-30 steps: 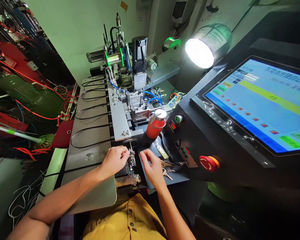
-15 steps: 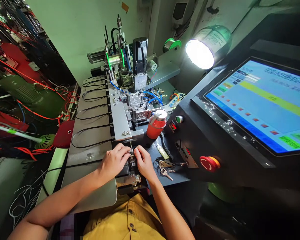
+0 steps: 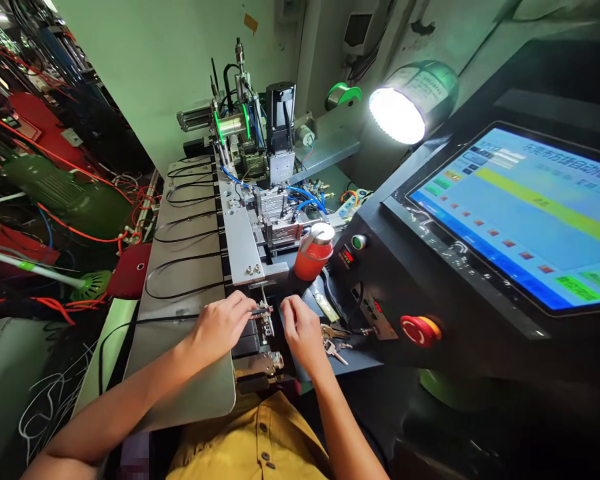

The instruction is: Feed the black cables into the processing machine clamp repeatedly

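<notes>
My left hand is closed in a pinch on the end of a black cable at a small metal clamp fixture. The cable runs leftward from the hand across the grey metal plate. To the right of the fixture, and apart from it, is my right hand. Its fingers are curled and pressed together; whether anything small sits in them is hidden. A bunch of keys lies just beyond its right side on the dark machine top.
Several looped black cables lie along the plate. A red bottle stands behind my right hand. Pneumatic cylinders and a wire spool are farther back. At right are a touchscreen panel, red stop button and lit lamp.
My right hand has drawn back to the right, away from the fixture, uncovering more of it. My left hand stays at the fixture with the cable.
</notes>
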`<control>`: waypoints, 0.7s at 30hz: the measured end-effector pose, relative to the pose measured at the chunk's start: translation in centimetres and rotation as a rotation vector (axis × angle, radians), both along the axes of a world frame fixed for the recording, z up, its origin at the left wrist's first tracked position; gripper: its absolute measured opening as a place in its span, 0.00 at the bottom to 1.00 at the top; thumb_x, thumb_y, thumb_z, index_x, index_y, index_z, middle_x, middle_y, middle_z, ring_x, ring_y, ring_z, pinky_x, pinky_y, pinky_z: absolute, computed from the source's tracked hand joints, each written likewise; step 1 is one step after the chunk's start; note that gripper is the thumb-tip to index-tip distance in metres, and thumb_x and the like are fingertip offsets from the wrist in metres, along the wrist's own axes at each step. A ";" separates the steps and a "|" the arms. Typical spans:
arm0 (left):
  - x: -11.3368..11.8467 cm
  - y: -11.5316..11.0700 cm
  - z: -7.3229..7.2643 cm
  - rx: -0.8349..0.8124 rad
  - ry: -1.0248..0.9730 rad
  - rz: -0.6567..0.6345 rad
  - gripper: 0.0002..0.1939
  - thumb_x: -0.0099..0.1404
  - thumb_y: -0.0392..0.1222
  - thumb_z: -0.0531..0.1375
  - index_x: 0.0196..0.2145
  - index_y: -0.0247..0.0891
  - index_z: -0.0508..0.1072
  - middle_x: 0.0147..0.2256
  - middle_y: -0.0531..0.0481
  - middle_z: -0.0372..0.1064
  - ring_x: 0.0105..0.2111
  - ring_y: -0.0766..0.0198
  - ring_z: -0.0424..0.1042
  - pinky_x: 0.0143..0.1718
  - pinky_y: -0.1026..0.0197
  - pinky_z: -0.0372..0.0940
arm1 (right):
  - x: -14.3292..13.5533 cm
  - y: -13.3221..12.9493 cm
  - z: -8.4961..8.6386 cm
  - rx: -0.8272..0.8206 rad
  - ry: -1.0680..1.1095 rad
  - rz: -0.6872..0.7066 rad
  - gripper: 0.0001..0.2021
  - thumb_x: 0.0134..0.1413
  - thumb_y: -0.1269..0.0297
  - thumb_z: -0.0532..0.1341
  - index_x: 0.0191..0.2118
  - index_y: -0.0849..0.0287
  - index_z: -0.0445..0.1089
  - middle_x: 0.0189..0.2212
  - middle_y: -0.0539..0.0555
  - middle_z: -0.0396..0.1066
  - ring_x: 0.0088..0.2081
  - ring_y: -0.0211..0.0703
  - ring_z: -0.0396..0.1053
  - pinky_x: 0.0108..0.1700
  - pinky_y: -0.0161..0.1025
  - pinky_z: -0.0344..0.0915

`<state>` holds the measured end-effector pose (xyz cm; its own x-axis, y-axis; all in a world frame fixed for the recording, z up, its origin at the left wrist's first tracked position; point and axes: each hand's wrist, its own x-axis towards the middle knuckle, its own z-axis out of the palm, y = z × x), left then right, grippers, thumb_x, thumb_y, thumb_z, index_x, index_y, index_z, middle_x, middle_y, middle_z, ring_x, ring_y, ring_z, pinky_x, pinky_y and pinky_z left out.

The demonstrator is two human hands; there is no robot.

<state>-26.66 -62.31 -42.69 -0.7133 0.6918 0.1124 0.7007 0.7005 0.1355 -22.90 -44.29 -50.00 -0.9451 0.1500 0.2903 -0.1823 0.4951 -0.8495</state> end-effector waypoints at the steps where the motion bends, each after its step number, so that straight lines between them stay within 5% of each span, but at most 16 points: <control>1: -0.1 -0.2 0.1 -0.019 -0.046 0.042 0.09 0.71 0.38 0.51 0.42 0.39 0.72 0.38 0.51 0.70 0.32 0.66 0.72 0.34 0.65 0.66 | 0.1 0.1 0.3 0.111 0.031 0.012 0.09 0.64 0.70 0.47 0.36 0.58 0.63 0.29 0.52 0.63 0.32 0.41 0.62 0.36 0.37 0.57; 5: -0.2 -0.2 0.2 -0.145 -0.086 0.075 0.11 0.71 0.41 0.50 0.37 0.38 0.71 0.35 0.50 0.68 0.31 0.63 0.72 0.32 0.63 0.64 | 0.5 -0.2 1.1 0.405 0.114 0.087 0.13 0.57 0.78 0.49 0.42 0.60 0.66 0.36 0.58 0.68 0.38 0.47 0.64 0.38 0.40 0.61; 8: -0.1 0.1 0.3 -0.179 -0.069 0.074 0.11 0.72 0.41 0.49 0.35 0.38 0.70 0.35 0.51 0.67 0.30 0.64 0.71 0.30 0.64 0.63 | 0.5 -0.4 1.0 0.458 0.140 0.081 0.13 0.55 0.79 0.49 0.40 0.60 0.68 0.34 0.58 0.69 0.37 0.47 0.65 0.38 0.40 0.63; 16: 0.0 0.2 0.4 -0.200 -0.069 0.063 0.12 0.72 0.40 0.49 0.34 0.38 0.70 0.34 0.50 0.66 0.30 0.64 0.70 0.30 0.64 0.62 | 2.4 2.2 2.1 0.161 0.262 -0.269 0.10 0.64 0.72 0.50 0.46 0.59 0.67 0.31 0.54 0.70 0.32 0.42 0.70 0.38 0.39 0.66; 21: -0.1 0.2 0.7 -0.151 -0.112 0.085 0.11 0.71 0.39 0.49 0.39 0.39 0.71 0.37 0.48 0.69 0.32 0.62 0.71 0.31 0.63 0.62 | 4.9 2.6 3.8 -0.078 0.190 -0.298 0.09 0.64 0.65 0.53 0.44 0.57 0.69 0.28 0.53 0.69 0.26 0.41 0.69 0.30 0.36 0.66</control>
<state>-26.74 -62.10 -41.99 -0.7723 0.6313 -0.0712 0.6245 0.7749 0.0976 -18.05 -41.69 -46.15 -0.7866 0.4399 0.4333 -0.1980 0.4850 -0.8518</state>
